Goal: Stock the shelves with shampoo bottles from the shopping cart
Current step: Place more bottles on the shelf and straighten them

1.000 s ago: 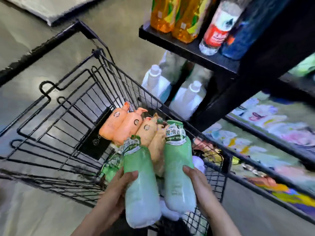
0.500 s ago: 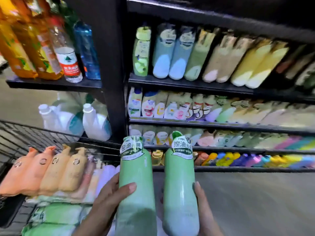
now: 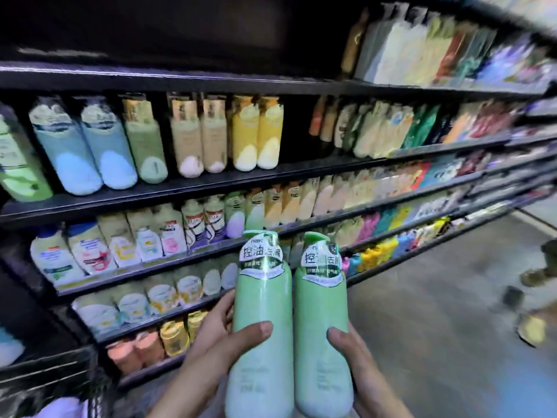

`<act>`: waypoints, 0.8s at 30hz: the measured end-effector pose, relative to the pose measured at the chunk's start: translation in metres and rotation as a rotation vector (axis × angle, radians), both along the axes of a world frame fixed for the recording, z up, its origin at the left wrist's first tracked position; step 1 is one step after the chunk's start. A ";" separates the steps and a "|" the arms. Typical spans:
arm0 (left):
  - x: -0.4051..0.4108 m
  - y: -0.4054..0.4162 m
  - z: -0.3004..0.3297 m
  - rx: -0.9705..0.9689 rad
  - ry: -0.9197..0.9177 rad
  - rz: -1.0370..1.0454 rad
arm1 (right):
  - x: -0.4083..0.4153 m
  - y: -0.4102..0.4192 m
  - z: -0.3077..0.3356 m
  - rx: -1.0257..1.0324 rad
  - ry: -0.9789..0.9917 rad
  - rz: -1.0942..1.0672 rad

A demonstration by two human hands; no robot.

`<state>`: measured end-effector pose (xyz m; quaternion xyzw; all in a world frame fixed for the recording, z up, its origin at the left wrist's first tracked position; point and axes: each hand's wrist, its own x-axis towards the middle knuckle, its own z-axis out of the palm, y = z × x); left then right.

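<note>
Carrying two green shampoo bottles toward the shelves

The left hand (image 3: 220, 336) is grasping the left green bottle (image 3: 260, 327) and the right hand (image 3: 349, 351) is grasping the right green bottle (image 3: 322, 327), upright and touching, at lower centre of the frame, apart from the shelves (image 3: 180, 188). This looks like the carry step; next is probably finding a free gap, perhaps upper centre.

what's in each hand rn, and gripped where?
Left hand grips the left green bottle around its mid-body; right hand grips the right green bottle likewise. Bottles upright, side by side.
</note>
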<state>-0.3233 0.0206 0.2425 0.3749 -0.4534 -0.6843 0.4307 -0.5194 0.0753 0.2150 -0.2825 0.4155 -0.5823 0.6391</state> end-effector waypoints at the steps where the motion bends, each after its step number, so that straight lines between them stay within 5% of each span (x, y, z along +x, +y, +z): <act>1: -0.010 -0.009 0.001 -0.003 -0.010 -0.013 | -0.007 -0.007 -0.002 -0.007 -0.025 -0.027; 24: -0.217 -0.343 0.036 -0.225 -0.178 0.182 | -0.212 -0.369 0.026 -0.042 0.130 0.016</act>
